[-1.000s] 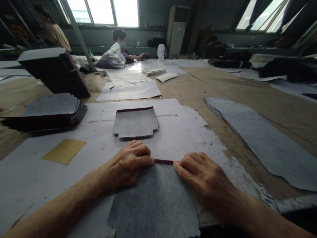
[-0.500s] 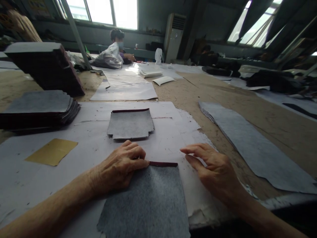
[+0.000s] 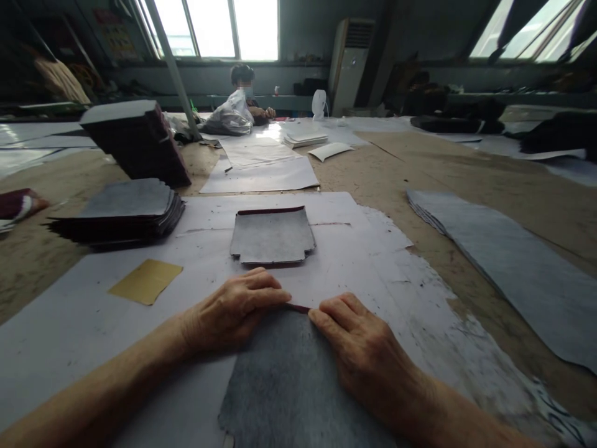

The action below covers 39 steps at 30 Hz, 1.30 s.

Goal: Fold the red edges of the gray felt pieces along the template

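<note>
A grey backed sheet [image 3: 289, 379] with a dark red strip folded over its far edge lies on white paper before me. My left hand [image 3: 247, 305] pinches that folded edge near its left end, fingers curled. At the right end, my right hand [image 3: 357, 333] grips the same edge between thumb and bent fingers. A short stretch of the red fold shows between the two hands. Just beyond them lies a smaller-looking grey piece [image 3: 273, 235] with notched near corners and a dark red far edge, touched by neither hand.
To the left stand a low stack of grey-topped pieces [image 3: 125, 202] and a taller leaning stack [image 3: 125, 118]. A tan card [image 3: 145, 281] lies on the paper. Long grey sheets [image 3: 508, 261] lie at right. Across the table sits a person [image 3: 242, 81] behind a plastic bag [image 3: 228, 115].
My right hand has come in from the right and closed on the sheet's folded edge. My left hand stays at the left end. The view has turned slightly left.
</note>
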Tool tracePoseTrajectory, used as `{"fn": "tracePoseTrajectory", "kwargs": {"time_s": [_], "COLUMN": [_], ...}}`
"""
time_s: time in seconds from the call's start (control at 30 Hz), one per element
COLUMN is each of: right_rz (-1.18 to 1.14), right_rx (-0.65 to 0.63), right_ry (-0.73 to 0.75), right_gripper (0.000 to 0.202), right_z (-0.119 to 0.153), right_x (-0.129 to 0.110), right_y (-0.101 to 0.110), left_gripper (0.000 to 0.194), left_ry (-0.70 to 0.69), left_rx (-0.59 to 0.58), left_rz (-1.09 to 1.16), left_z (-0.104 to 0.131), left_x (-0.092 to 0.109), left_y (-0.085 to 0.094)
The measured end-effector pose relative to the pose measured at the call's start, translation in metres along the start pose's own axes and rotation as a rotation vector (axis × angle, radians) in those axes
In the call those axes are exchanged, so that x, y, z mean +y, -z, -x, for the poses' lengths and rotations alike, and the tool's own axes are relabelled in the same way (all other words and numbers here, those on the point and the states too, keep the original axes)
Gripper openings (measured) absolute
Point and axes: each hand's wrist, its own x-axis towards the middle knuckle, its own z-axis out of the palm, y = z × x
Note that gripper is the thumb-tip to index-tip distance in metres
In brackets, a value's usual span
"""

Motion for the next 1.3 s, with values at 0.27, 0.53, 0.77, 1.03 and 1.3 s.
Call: {"fn": "tracePoseTrajectory", "kwargs": {"time_s": [0.27, 0.53, 0.77, 1.03, 1.3], "right_rz": [0.064, 0.136, 0.106, -0.123, -0.079], "right_rx": [-0.139, -0.408, -0.354, -0.211, -0.287], "right_ry": [0.039, 0.019, 0.213, 0.185, 0.159], "right_gripper": [0.04, 0.058, 0.028, 0.037, 0.047], "right_z": [-0.009, -0.029, -0.047, -0.035, -0.047], "right_x": [0.001, -0.005, -0.007, 0.006, 0.007], "right_y": [0.004, 0.012, -0.001, -0.021, -0.018], "left_gripper": [0.03, 0.028, 0.025, 0.028, 0.029], "left_ry": [-0.044, -0.098, -0.063, 0.14, 0.244], "left_rx": [0.022, -0.008, -0.021, 0.166, 0.021], "left_rz": [-0.085, -0.16, -0.116, 0.009, -0.125], "left_z": [0.012, 0.012, 0.011, 0.027, 0.038], "left_x": [-0.006, -0.004, -0.006, 0.019, 0.049], "left_y": [0.011, 0.008, 0.008, 0.015, 0.006]}}
